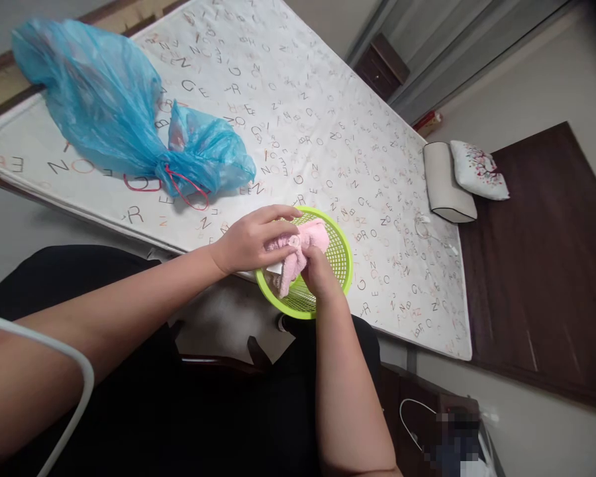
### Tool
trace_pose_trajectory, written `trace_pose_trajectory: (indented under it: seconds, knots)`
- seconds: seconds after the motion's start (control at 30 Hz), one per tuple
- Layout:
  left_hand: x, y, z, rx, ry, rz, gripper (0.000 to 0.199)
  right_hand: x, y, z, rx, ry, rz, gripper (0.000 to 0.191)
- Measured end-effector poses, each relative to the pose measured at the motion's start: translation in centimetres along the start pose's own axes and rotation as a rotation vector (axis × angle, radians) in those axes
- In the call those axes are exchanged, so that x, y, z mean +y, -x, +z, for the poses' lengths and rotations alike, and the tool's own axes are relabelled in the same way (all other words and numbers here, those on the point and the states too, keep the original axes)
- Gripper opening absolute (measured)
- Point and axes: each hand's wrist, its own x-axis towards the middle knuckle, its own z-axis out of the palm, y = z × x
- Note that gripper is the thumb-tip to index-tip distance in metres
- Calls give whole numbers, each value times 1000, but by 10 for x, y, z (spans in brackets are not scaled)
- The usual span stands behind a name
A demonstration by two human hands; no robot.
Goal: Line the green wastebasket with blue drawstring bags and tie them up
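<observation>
A pink fuzzy cloth item (314, 233) with a small button-like disc is held over a lime green mesh basket (346, 265) at the mattress edge. My left hand (259, 240) comes from the left, its thumb and fingers closed on the item near the disc. From below, my right hand (320, 271) pinches the cloth on its other side. A white tag hangs beside the cloth, under my left hand. Part of the basket's inside is hidden by the cloth and hands.
Blue plastic bags (109, 99) tied with red string lie on the lettered mattress (328, 119) at the upper left. A beige pillow (444, 179) and a white cushion (479, 170) rest by the dark headboard (541, 265). A pale cable (87, 377) crosses my left forearm.
</observation>
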Motion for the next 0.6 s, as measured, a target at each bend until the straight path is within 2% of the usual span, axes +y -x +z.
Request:
trace_pose_trajectory:
  seconds: [0.2, 0.6]
  knots:
    - [-3, 0, -1, 42, 10, 39, 21, -2, -2, 2, 26, 25, -26, 36]
    - [-10, -1, -1, 5, 17, -9, 31, -13, 3, 6, 21, 18, -12, 41]
